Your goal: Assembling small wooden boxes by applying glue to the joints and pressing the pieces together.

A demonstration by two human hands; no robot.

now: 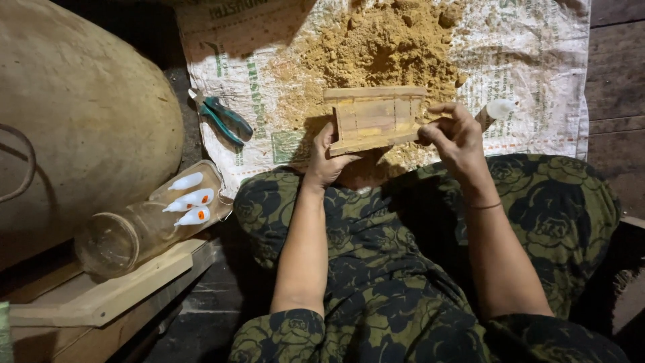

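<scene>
Floorboards (615,74) dark, woven sack (537,81) spread under sawdust pile (383,44); left hand (326,158) and right hand (457,134) both grip small wooden frame (375,117).

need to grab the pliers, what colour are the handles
Teal-green handles on the pliers, lying on the sack; clearest in the head view.

In the upper middle of the frame you see sawdust (386,44) piled on a white sack (531,47). Pliers (225,119) lie at its left edge. At lower left, a clear jar (134,232) with small tubes (191,198) rests on a plank (107,296).
</scene>
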